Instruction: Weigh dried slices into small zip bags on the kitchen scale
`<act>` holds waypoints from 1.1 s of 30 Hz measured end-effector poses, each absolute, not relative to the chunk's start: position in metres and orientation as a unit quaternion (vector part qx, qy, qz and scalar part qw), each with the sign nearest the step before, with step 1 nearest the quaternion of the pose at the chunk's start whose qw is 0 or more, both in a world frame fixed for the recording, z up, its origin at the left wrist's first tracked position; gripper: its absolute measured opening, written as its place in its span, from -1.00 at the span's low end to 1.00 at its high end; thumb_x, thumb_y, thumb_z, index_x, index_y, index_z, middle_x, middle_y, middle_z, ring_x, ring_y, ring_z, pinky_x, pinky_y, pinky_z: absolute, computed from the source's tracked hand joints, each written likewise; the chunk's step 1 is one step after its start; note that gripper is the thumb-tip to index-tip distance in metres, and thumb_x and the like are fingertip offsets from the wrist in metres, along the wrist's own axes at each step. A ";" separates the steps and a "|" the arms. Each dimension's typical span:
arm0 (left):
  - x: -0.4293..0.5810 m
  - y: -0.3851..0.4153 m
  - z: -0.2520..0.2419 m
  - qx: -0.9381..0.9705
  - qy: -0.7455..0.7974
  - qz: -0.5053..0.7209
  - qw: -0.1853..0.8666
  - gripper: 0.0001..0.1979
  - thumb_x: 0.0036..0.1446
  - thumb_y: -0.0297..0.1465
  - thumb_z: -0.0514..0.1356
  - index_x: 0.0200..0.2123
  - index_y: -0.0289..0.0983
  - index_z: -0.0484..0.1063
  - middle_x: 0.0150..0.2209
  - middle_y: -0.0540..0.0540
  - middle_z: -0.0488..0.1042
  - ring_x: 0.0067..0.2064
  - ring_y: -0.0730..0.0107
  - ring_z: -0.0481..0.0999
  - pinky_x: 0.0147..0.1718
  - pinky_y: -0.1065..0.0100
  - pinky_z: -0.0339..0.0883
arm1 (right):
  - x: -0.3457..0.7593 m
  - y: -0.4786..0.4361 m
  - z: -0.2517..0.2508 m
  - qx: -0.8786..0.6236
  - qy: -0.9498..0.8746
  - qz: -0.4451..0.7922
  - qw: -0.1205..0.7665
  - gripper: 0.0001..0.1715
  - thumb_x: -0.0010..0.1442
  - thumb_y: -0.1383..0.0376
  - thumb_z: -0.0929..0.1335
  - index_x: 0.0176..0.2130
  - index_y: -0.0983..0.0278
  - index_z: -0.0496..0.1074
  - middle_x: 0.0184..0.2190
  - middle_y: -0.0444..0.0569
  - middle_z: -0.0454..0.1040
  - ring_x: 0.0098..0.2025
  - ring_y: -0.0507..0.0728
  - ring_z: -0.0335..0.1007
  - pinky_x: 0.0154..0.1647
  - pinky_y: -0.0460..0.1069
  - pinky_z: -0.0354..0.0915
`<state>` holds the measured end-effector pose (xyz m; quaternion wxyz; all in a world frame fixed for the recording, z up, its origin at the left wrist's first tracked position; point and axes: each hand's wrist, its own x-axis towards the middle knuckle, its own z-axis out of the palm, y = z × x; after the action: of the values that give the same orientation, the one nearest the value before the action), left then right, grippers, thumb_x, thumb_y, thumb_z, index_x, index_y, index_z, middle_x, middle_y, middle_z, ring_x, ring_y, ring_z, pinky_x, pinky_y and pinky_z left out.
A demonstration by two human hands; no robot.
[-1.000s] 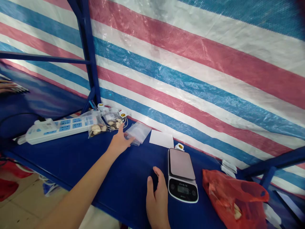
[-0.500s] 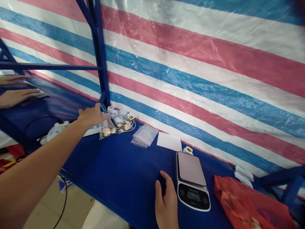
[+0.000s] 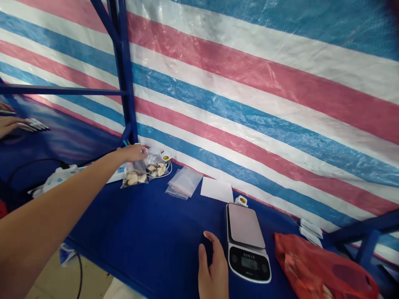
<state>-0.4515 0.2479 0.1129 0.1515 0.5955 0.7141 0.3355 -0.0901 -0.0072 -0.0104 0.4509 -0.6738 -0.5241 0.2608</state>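
Note:
My left hand (image 3: pixel 132 153) reaches far left to the foot of the blue post. Its fingers are pressed together on the top of a small clear bag (image 3: pixel 134 177) of pale pieces. A second such bag (image 3: pixel 157 168) lies just right of it. Near the front edge of the blue table (image 3: pixel 149 232), my right hand (image 3: pixel 213 265) rests flat with its fingers apart and holds nothing. It sits just left of a small digital scale (image 3: pixel 246 238) whose pan is bare.
A stack of empty clear bags (image 3: pixel 183 182) and a white sheet (image 3: pixel 217 189) lie between the bags and the scale. A red plastic bag (image 3: pixel 324 270) lies at the right. A white power strip (image 3: pixel 62 176) lies left. Another person's hand (image 3: pixel 18 124) shows at far left. A blue post (image 3: pixel 124 74) and striped tarp stand behind.
My left hand left the stack of empty bags, swung left over the power strip, then closed on the top of the filled bag. The right hand stayed beside the scale.

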 end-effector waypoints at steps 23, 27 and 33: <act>-0.252 0.082 0.227 0.909 0.328 0.218 0.138 -0.83 0.19 -0.42 0.11 -0.48 -0.25 0.34 -0.47 0.01 0.43 -0.37 0.41 0.39 -0.27 0.35 0.19 | -0.095 -0.001 0.072 -0.300 -0.190 0.694 0.627 -0.21 0.21 -0.22 0.39 0.29 0.02 0.30 0.19 0.06 0.49 0.20 0.36 0.45 0.16 0.39 0.36; -0.195 0.070 0.216 0.921 0.211 0.260 0.201 -0.89 0.12 -0.47 0.14 -0.46 -0.25 0.33 -0.42 0.00 0.45 -0.32 0.41 0.41 -0.27 0.35 0.20 | -0.063 -0.016 0.078 -0.295 -0.093 0.703 0.641 -0.50 0.27 -0.16 0.35 0.02 0.06 0.55 0.06 -0.04 0.60 0.15 0.32 0.50 0.20 0.39 0.33; -0.127 0.050 0.203 0.932 0.036 0.266 0.242 -0.78 -0.02 -0.47 0.18 -0.60 -0.23 0.17 -0.56 0.02 0.35 -0.43 0.40 0.33 -0.31 0.25 0.15 | -0.010 -0.052 0.049 -0.369 -0.139 0.631 0.668 -0.55 0.27 -0.14 0.33 -0.08 0.04 0.60 -0.10 -0.06 0.65 0.09 0.34 0.52 0.14 0.36 0.37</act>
<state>-0.1267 0.0502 0.2031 0.2424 0.9323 0.0362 0.2659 -0.0100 -0.0524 0.0485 0.6683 -0.3689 -0.1395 0.6307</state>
